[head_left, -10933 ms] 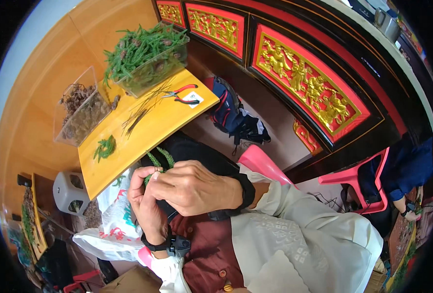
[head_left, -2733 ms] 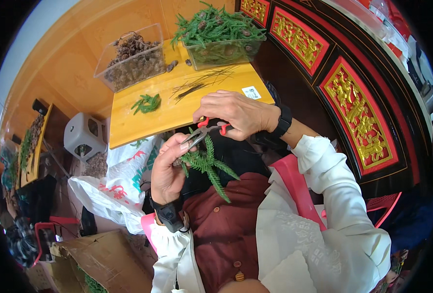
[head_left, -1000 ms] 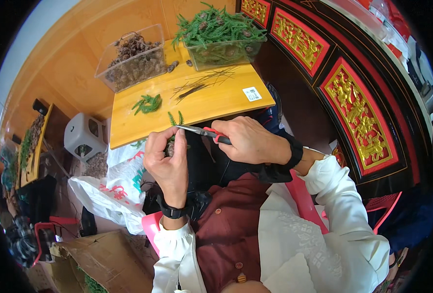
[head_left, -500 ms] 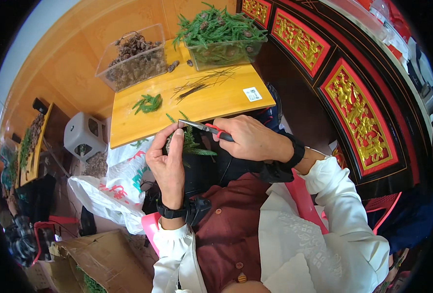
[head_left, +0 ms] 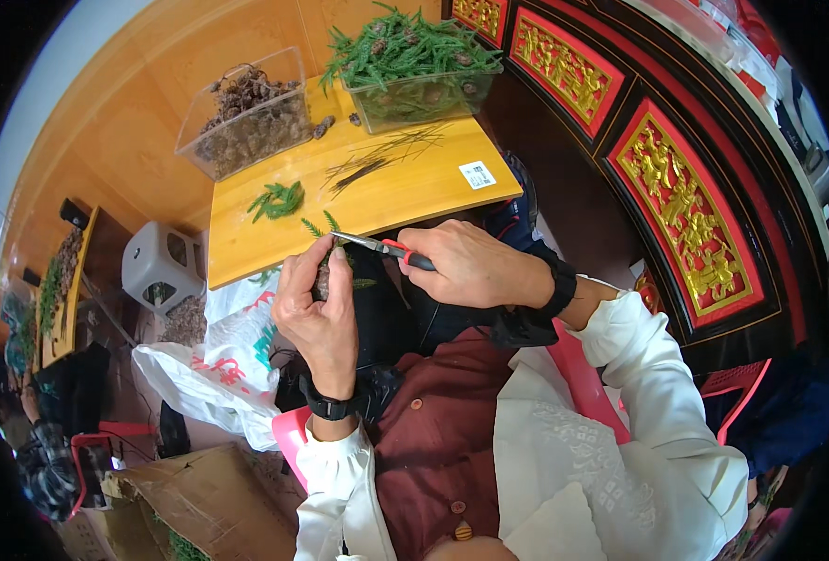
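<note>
A person's left hand (head_left: 319, 313) pinched a green sprig (head_left: 321, 224) between thumb and forefinger, its leafy tips poking up just beyond the fingertips and a brown lump partly hidden beneath them. The right hand (head_left: 470, 266) was wrapped around the red-and-black handles of a pair of pliers (head_left: 377, 245). The pliers' narrow nose, nearly closed, reached the left fingertips; whether it gripped anything could not be told. Beyond both hands was a yellow table (head_left: 433, 192), bearing a small green bundle (head_left: 277, 200) and thin dark wires (head_left: 363, 171). Farther beyond were two clear tubs, one of pine cones (head_left: 251, 93), one heaped with greenery (head_left: 405, 47). Left of the grip sat a white plastic bag (head_left: 210, 369).
</note>
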Tool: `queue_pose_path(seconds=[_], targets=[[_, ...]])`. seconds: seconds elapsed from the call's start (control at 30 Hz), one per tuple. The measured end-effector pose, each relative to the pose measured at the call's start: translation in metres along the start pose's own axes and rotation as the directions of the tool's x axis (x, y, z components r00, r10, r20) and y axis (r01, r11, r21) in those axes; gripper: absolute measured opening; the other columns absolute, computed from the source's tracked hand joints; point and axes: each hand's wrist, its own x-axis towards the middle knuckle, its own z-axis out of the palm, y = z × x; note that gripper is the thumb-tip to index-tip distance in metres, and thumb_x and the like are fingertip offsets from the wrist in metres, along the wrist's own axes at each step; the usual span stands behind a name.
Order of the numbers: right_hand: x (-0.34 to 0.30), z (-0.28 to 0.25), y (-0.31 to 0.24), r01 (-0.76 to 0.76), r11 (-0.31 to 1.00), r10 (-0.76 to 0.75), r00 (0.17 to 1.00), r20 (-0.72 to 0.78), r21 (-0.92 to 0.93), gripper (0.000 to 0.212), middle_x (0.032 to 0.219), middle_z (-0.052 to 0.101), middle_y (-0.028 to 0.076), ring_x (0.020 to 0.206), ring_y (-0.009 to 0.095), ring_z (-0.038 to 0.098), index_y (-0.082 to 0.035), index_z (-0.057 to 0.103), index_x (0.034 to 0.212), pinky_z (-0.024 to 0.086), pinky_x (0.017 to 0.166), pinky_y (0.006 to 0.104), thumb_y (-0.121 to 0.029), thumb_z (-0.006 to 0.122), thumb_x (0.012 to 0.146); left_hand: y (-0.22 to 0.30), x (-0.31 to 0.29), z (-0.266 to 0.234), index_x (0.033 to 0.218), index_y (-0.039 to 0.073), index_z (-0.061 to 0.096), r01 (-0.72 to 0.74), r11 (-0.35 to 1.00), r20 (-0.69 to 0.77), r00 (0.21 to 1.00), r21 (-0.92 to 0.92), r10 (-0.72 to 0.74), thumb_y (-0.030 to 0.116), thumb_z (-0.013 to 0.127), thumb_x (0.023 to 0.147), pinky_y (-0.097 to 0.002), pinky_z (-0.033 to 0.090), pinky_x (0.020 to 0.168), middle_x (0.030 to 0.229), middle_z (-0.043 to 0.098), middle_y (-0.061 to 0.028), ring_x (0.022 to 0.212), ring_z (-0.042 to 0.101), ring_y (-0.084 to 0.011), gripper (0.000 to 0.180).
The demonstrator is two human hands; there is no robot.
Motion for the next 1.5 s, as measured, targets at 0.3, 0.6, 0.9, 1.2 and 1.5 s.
queue_pose_path(seconds=[0.3,0.6,0.9,1.2,1.5], targets=[[0.004,0.000,0.010,0.052,0.995,-0.051,0.999,-0.010,0.089,0.024,0.086,0.060,0.027,0.084,0.044,0.058,0.004,0.056,0.092,0.045,0.077,0.0477,-0.017,0.055,0.081,0.013,0.003,-0.002,0.095,0.001,0.068,-0.052,0.962,0.026,0.999,0.267,0.047,0.005,0.066,0.079,-0.0308,0.043,0.058,0.074,0.058,-0.0106,0.064,0.057,-0.0231,0.017],[0.005,0.007,0.023,0.094,0.995,-0.092,0.988,-0.124,0.013,0.020,0.081,0.060,0.023,0.082,0.042,0.057,0.002,0.055,0.092,0.044,0.072,0.0456,-0.016,0.053,0.084,0.006,-0.004,0.003,0.096,0.002,0.068,-0.106,0.934,0.027,0.994,0.340,0.103,0.003,0.065,0.079,-0.0289,0.046,0.065,0.081,0.063,-0.0097,0.071,0.061,-0.0201,0.017],[-0.007,-0.003,0.015,-0.019,0.999,0.019,1.000,-0.002,0.037,0.027,0.088,0.061,0.027,0.086,0.043,0.058,0.005,0.054,0.092,0.045,0.078,0.0488,-0.019,0.056,0.080,-0.005,-0.001,0.003,0.102,-0.003,0.066,0.522,0.694,0.282,0.853,-0.496,-0.440,0.004,0.062,0.085,-0.0206,0.043,0.078,0.096,0.067,-0.0035,0.085,0.057,-0.0070,0.019],[-0.008,-0.008,0.010,-0.008,0.999,0.007,1.000,-0.020,-0.051,0.030,0.088,0.061,0.026,0.086,0.043,0.058,0.004,0.054,0.096,0.045,0.077,0.0492,-0.020,0.057,0.078,-0.004,-0.003,0.003,0.102,-0.003,0.066,0.506,0.720,0.278,0.862,-0.474,-0.423,0.005,0.063,0.085,-0.0185,0.042,0.074,0.092,0.065,-0.0005,0.082,0.054,-0.0050,0.019],[0.006,-0.017,0.026,-0.135,0.939,0.072,0.977,0.203,0.316,0.022,0.077,0.060,0.021,0.076,0.039,0.058,0.003,0.056,0.087,0.044,0.068,0.0437,-0.018,0.055,0.083,0.007,-0.009,0.012,0.104,-0.002,0.061,0.322,0.863,0.199,0.944,-0.390,-0.262,0.007,0.060,0.089,-0.0179,0.044,0.074,0.093,0.064,-0.0022,0.080,0.056,-0.0059,0.018]])
